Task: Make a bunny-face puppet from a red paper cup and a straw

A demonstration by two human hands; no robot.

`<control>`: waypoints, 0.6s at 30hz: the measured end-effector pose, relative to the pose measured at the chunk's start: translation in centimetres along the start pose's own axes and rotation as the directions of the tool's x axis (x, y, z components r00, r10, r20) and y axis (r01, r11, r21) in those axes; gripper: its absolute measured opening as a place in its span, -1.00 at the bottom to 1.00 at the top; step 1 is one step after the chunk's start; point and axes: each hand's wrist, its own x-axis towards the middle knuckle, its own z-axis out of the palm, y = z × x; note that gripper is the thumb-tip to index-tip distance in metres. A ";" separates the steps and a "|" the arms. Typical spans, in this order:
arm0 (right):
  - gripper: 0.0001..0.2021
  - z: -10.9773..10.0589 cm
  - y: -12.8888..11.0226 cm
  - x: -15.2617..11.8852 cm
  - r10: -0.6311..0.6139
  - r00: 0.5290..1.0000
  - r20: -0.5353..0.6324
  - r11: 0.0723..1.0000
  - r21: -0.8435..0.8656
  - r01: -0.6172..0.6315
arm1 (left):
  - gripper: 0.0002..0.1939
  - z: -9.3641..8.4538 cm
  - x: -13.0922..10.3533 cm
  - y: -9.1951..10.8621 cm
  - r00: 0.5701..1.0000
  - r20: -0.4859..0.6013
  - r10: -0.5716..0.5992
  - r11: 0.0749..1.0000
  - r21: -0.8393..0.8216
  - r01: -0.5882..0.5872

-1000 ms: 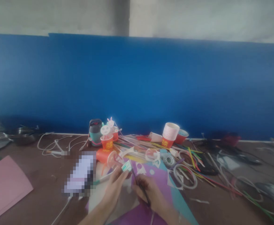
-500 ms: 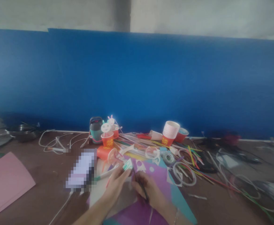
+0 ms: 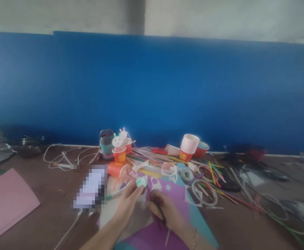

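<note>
My left hand (image 3: 131, 194) pinches a small piece of white paper (image 3: 141, 182) with green marks on it. In my right hand (image 3: 163, 208) is a pair of dark scissors (image 3: 159, 207), its blades pointing up beside the right edge of the paper. Whether the blades touch the paper is too blurred to tell. Both hands are over purple and teal paper sheets (image 3: 178, 198). A green-tipped marker (image 3: 115, 193) lies beside my left hand. White paper scraps (image 3: 155, 184) lie just beyond the scissors.
Paper cups stand behind: one with a rabbit face (image 3: 117, 140), a tipped red cup (image 3: 117, 170) and a stack (image 3: 190, 147). Tape (image 3: 187, 174) and many coloured sticks (image 3: 152, 156) lie around. A blurred-out phone (image 3: 91, 187) and pink paper (image 3: 10, 205) lie left.
The paper piece in my left hand has turned a little and lies flatter. The scissors have shifted slightly; both hands stay in nearly the same place.
</note>
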 end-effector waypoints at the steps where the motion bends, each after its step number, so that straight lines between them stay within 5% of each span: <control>1: -0.70 0.0 0.1 0.0 0.009 1.000 0.003 1.000 0.009 -0.009 | -0.78 0.0 0.0 0.0 1.000 -0.009 -0.002 1.000 0.006 0.003; 13: -0.68 0.2 -0.6 -0.2 0.096 0.995 0.037 0.994 0.056 -0.098 | -0.72 0.2 0.1 0.0 0.998 -0.067 0.016 0.999 -0.032 -0.018; 18: -0.71 0.1 -0.4 -0.1 0.037 0.999 0.015 0.999 0.020 -0.038 | -0.68 0.0 0.1 -0.2 0.999 -0.037 -0.026 1.000 -0.018 0.025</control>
